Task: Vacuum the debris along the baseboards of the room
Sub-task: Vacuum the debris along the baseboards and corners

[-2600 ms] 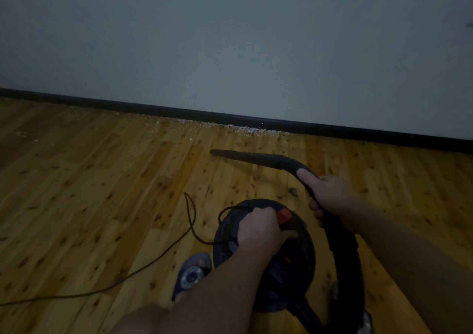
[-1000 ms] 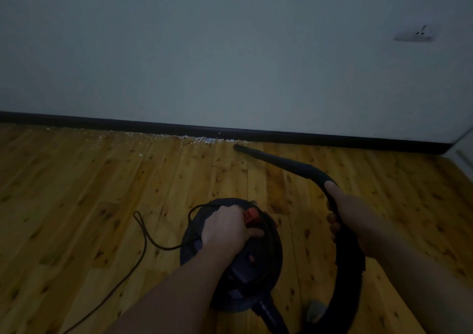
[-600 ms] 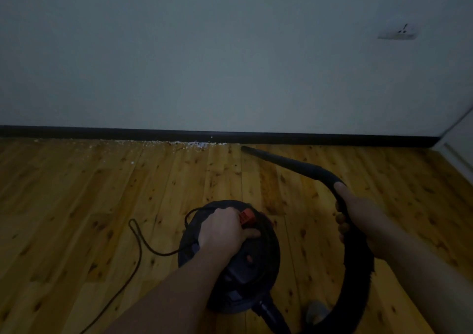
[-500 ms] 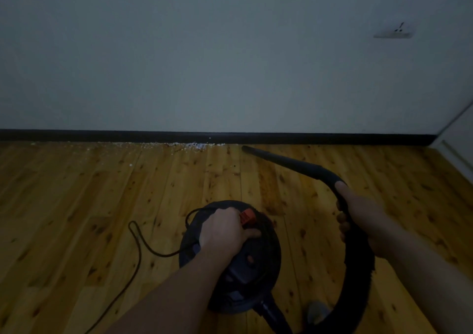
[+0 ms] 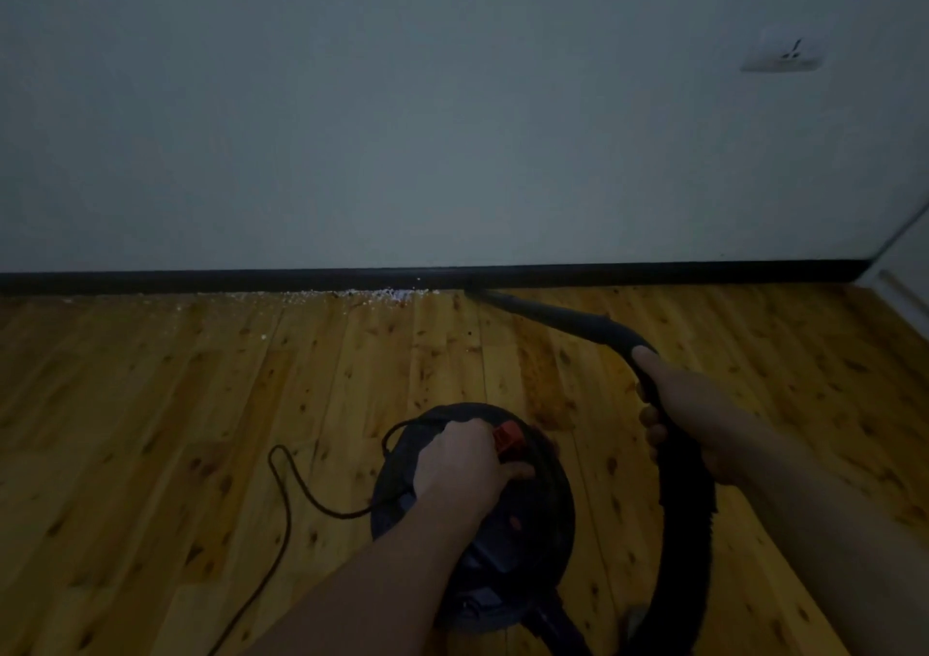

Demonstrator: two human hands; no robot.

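A round black vacuum canister (image 5: 548,514) stands on the wooden floor in the lower middle. My left hand (image 5: 460,464) grips its top handle beside a red switch (image 5: 508,438). My right hand (image 5: 691,409) grips the black hose (image 5: 688,530) where it meets the narrow nozzle (image 5: 543,311). The nozzle tip lies at the black baseboard (image 5: 201,281), just right of a line of pale debris (image 5: 352,296) that runs leftward along the baseboard's foot.
A thin power cord (image 5: 286,484) loops over the floor left of the canister. A wall socket (image 5: 781,57) sits high on the right. The room's corner (image 5: 885,258) is at the far right, with another wall running toward me.
The nozzle tip has moved forward from just short of the baseboard to its foot, at the right end of the debris. My left hand keeps its grip on the canister handle.
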